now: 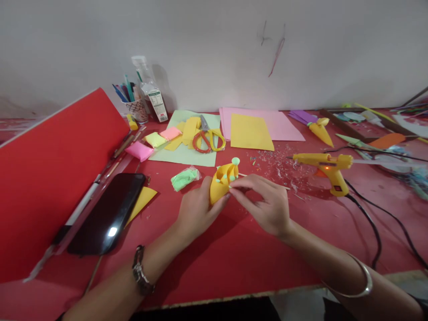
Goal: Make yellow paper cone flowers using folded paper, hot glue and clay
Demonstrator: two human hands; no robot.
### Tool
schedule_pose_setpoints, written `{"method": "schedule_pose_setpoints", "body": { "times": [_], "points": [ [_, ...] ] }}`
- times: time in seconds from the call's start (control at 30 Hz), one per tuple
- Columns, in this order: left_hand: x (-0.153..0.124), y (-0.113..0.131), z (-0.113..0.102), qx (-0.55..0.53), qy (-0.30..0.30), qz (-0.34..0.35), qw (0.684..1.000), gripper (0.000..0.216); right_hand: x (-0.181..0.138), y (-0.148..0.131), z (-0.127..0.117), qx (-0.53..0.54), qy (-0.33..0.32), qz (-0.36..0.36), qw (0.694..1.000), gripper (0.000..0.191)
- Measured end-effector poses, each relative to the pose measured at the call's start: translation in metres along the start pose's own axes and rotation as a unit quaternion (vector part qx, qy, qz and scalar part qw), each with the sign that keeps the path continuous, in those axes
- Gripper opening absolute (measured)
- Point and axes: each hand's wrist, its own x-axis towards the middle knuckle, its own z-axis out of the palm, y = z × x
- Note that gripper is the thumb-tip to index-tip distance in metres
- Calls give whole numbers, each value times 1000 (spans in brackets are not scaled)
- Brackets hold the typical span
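Note:
My left hand point(197, 203) is closed around a yellow paper crown point(218, 191), a rolled piece with a pointed, wavy rim. Small pale green clay balls dot its rim, and a larger green clay ball point(236, 161) tops one point. My right hand point(262, 200) pinches thumb and forefinger together against the crown's right side, with a tiny pale green clay ball at the fingertips, partly hidden. Left of the crown lies a crumpled packet of green clay point(184, 178). A thin wooden stick point(282, 186) lies behind my right hand.
A yellow glue gun point(323, 164), its light on, lies at right with black cables. Scissors point(209, 140) rest on paper at the back. A phone point(109, 214) and a red board point(56, 178) are at left. A bottle point(152, 96) stands behind.

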Motion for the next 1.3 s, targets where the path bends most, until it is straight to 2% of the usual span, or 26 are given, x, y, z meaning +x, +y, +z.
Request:
{"method": "schedule_pose_setpoints", "body": {
  "times": [0.3, 0.57, 0.77, 0.83, 1.0, 1.1, 1.3],
  "points": [
    [0, -2, 1, -32, 2, 7, 999, 26, -1, 2, -1, 0, 4, -36, 999, 13],
    [-1, -3, 2, -52, 25, 27, 998, 27, 0, 3, 0, 4, 3, -28, 1000, 12],
    [1, -4, 0, -88, -23, -3, 996, 32, -1, 1, -2, 26, 25, 27, 999, 8],
    [3, -4, -2, -48, -46, -9, 998, 33, -1, 3, -2, 40, 36, 52, 997, 9],
    [6, -2, -4, 134, -89, 5, 987, 33, 1, 9, -3, 65, 44, 83, 993, 10],
    [5, -1, -4, 188, -78, 6, 979, 33, 3, 10, -3, 58, 52, 85, 993, 10],
    [6, -5, -8, 226, -45, 4, 973, 38, 4, 12, -3, 40, 55, 74, 995, 10]
  ]
}}
